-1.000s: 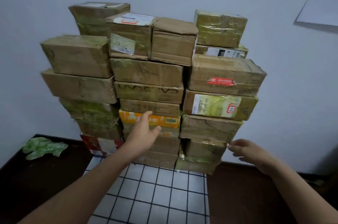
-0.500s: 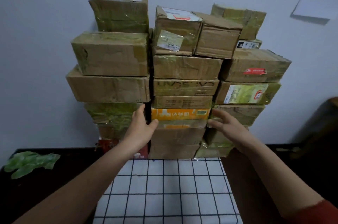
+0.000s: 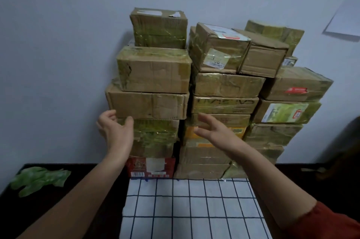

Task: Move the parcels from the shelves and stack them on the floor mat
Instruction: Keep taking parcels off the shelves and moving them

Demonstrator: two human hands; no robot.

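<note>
Several taped cardboard parcels stand stacked in three columns against the wall at the far end of a white mat with a dark grid. My left hand is raised at the left edge of the left column, fingers loosely curled just under the wide brown parcel, beside the green-taped parcel. My right hand hovers with spread fingers in front of the orange parcel in the middle column. Neither hand holds anything.
A red printed box sits at the bottom of the left column. A crumpled green plastic bag lies on the dark floor at the left. A sheet of paper hangs on the wall at upper right.
The view has shifted so the stack sits further right. My left hand moved from the middle column to the left column's edge, and my right hand moved left in front of the orange parcel.
</note>
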